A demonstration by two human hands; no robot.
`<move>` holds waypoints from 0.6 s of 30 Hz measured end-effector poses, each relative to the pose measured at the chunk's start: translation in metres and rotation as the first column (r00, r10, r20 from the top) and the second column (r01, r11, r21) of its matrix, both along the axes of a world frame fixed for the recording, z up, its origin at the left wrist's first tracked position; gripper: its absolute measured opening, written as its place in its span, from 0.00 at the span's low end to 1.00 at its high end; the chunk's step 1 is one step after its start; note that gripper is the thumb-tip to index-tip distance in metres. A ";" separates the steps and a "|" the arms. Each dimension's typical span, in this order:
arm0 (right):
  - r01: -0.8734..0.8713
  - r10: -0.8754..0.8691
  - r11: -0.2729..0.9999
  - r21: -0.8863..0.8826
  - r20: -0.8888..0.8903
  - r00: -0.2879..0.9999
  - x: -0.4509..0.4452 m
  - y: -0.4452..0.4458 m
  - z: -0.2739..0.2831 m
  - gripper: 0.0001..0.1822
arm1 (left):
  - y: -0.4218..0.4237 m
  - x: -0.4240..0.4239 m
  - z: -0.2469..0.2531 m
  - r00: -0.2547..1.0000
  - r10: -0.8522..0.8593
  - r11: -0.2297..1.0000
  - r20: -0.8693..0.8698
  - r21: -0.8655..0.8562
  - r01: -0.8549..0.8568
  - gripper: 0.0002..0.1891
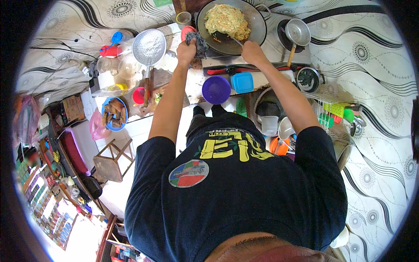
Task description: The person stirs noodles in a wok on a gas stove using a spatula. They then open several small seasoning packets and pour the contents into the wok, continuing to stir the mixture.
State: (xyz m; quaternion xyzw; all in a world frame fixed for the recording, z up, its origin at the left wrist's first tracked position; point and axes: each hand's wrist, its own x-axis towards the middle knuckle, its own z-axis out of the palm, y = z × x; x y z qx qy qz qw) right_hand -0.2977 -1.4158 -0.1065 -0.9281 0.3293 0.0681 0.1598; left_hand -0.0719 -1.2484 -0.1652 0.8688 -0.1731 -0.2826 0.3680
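Observation:
A large dark wok (209,41) stands on the stove at the top, with a heap of fried noodles (227,19) and bits of vegetable in it. My right hand (253,54) grips the handle of a spatula (236,40), whose dark blade is partly under the noodles. My left hand (186,52) holds a grey cloth (197,44) at the wok's left rim; the cloth hides whatever part of the wok lies behind it. Below the stove, a purple bowl (216,90) and a blue lidded container (242,82) sit by the counter's front edge.
A perforated metal ladle (149,47) with a wooden handle lies left of my left arm. A small saucepan (298,32) rests on the right burner, near a metal pot (308,80). Further left are a blue basin (114,114) of brown pieces and a wooden stool (113,162).

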 end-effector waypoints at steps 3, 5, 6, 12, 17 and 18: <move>0.108 -0.133 0.965 0.238 0.093 0.987 -0.008 -0.008 -0.004 0.14 | 0.001 -0.002 0.002 1.000 -0.001 1.000 0.005 -0.027 0.001 0.28; 0.303 -0.390 0.757 0.579 0.029 0.920 -0.005 0.001 0.020 0.15 | 0.005 0.000 0.003 0.998 -0.007 1.000 0.056 -0.015 0.008 0.28; 0.348 -0.492 0.621 0.702 0.004 0.871 -0.008 0.003 0.024 0.15 | 0.004 0.001 -0.001 0.998 -0.005 1.000 0.060 -0.016 0.006 0.28; 0.270 -0.746 0.006 0.963 -0.176 0.642 -0.032 0.004 0.044 0.16 | 0.002 -0.002 0.001 0.997 -0.023 0.999 0.072 -0.024 0.025 0.27; 0.224 -0.769 -0.153 0.962 -0.259 0.584 -0.069 0.001 0.054 0.16 | 0.002 0.002 -0.010 1.000 0.003 0.999 0.011 -0.040 -0.003 0.27; 0.222 -0.764 -0.122 0.967 -0.235 0.601 -0.081 -0.002 0.058 0.16 | 0.001 0.002 -0.011 1.000 0.005 0.999 0.018 -0.043 -0.004 0.27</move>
